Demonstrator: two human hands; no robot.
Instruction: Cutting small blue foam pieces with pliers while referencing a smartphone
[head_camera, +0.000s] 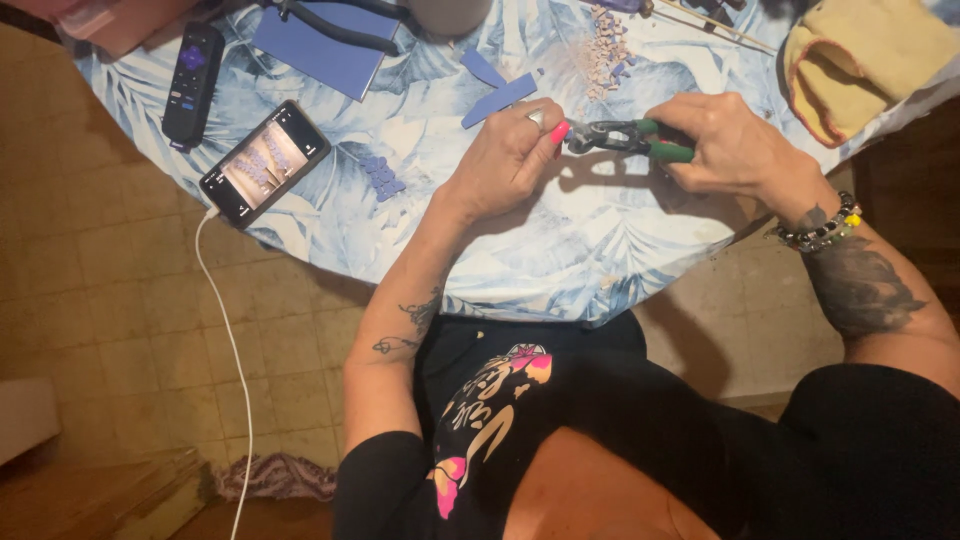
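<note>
My right hand (735, 145) grips the green handles of a pair of nippers (625, 137) over a round table with a blue leaf-print cloth (560, 250). My left hand (505, 160) pinches something small at the tool's dark jaws; the piece itself is hidden by my fingers. Blue tile strips (500, 95) lie just beyond my left hand. A cluster of small blue cut pieces (382, 176) sits to its left.
A phone (263, 163) on a white cable (235, 370) lies at the table's left edge, a black remote (192, 82) beyond it. A blue tile sheet (320, 50), a pile of small pale pieces (605, 50) and a yellow cloth (860, 60) lie at the far side.
</note>
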